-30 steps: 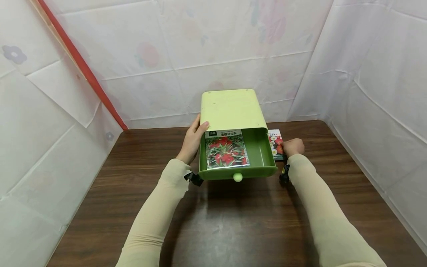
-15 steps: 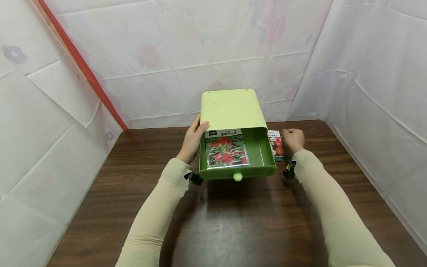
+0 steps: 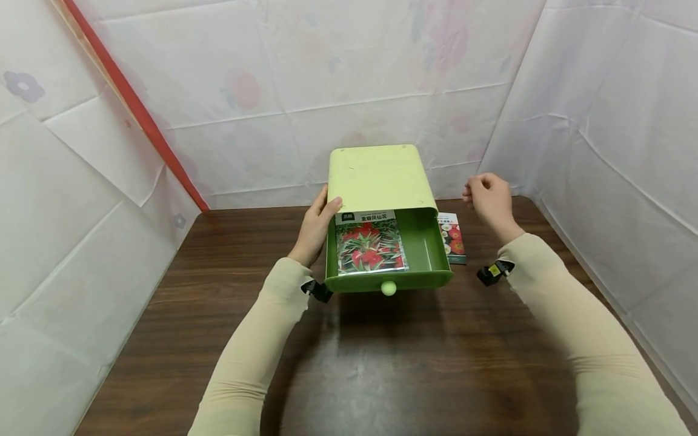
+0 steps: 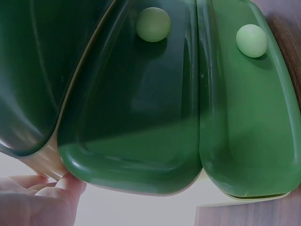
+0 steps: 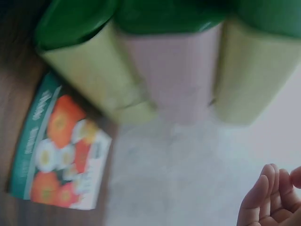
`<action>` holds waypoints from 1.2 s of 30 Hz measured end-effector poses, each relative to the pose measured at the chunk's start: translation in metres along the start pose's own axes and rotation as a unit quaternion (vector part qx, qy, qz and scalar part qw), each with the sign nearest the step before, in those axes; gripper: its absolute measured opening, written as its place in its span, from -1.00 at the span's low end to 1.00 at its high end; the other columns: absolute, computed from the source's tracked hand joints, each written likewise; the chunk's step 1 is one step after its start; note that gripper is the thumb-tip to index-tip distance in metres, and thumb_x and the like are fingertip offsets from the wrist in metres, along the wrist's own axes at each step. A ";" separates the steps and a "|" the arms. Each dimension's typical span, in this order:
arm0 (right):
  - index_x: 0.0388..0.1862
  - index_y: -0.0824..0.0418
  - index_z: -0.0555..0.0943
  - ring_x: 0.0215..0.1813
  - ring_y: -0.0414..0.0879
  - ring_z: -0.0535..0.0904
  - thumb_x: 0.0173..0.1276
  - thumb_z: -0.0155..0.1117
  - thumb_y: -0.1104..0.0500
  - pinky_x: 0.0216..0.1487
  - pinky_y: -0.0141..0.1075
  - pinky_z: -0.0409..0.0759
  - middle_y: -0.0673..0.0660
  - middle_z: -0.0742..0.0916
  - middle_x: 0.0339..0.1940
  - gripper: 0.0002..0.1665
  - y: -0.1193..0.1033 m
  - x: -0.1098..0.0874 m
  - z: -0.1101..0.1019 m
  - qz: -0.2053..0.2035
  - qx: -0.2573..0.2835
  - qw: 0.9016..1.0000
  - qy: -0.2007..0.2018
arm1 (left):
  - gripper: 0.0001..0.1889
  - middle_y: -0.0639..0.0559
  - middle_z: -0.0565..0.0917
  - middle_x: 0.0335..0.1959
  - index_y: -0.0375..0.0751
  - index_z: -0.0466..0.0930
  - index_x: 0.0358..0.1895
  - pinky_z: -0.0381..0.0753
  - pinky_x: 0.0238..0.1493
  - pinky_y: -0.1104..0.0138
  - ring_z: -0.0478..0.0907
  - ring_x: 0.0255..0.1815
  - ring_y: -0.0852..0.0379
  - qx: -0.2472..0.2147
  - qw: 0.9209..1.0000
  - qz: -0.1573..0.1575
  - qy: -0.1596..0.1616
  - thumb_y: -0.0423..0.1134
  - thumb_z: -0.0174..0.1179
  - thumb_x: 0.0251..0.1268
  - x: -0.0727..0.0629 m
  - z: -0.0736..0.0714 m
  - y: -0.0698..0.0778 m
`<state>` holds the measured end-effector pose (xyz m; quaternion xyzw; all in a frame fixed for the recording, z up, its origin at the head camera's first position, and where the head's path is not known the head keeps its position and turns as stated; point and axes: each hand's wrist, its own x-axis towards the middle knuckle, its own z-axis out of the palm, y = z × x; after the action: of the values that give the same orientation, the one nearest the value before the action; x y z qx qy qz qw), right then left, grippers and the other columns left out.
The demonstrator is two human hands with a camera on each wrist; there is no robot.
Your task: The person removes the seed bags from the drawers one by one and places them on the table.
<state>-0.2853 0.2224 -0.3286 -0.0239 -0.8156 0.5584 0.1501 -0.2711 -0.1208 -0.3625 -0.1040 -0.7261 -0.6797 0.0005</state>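
Observation:
A three-tier drawer unit (image 3: 376, 175) with a light green top stands on the table, its top drawer (image 3: 420, 245) pulled out. Inside that drawer lies a seed packet (image 3: 371, 245) with red flowers. My left hand (image 3: 313, 227) holds the unit's left side, thumb on the top front corner. To the right of the unit a second seed packet (image 3: 452, 238), printed with red and white flowers, lies on the table; the right wrist view shows this packet (image 5: 61, 150) too. Above and right of it my right hand (image 3: 491, 197) is raised, fingers loosely curled, holding nothing.
The dark wood table (image 3: 218, 339) reaches to white patterned sheeting (image 3: 272, 91) at the back and both sides. Two lower drawers with round knobs (image 4: 153, 24) show closed in the left wrist view.
My right hand has left the seed packet on the table and moved up and to the right. My left hand, the drawer unit and the packet in the drawer have stayed put.

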 end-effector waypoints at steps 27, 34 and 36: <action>0.18 0.23 0.56 0.08 -0.03 0.62 0.44 0.25 0.09 0.07 -0.10 0.60 0.16 0.66 0.12 -0.60 -0.070 -0.088 0.041 -0.350 -0.250 0.856 -0.287 | -0.25 0.09 -0.11 0.63 0.01 -0.19 0.61 0.10 0.55 0.11 -0.09 0.62 0.10 0.001 1.000 -0.018 -0.013 0.05 -0.04 0.52 -0.019 0.005 0.030; 0.48 0.20 0.33 0.34 0.15 0.47 0.44 0.16 -0.20 0.27 0.07 0.48 0.26 0.45 0.41 -0.22 -0.072 -0.084 0.049 -0.252 -0.374 0.810 -0.375 | -0.24 0.09 -0.12 0.63 -0.01 -0.20 0.61 0.07 0.56 0.09 -0.11 0.62 0.09 0.000 1.000 -0.010 -0.012 0.04 -0.03 0.52 -0.018 0.006 0.029; 0.52 0.18 0.26 0.38 0.18 0.43 0.42 0.17 -0.23 0.29 0.09 0.45 0.28 0.41 0.45 -0.16 -0.071 -0.082 0.052 -0.239 -0.381 0.808 -0.381 | -0.23 0.09 -0.12 0.63 0.00 -0.20 0.61 0.10 0.54 0.06 -0.07 0.62 0.07 -0.002 1.000 -0.009 -0.013 0.04 -0.03 0.51 -0.018 0.006 0.028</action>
<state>-0.2123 0.1323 -0.2985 0.3310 -0.9345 0.1139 -0.0653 -0.2483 -0.1163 -0.3375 -0.1059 -0.7255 -0.6799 -0.0155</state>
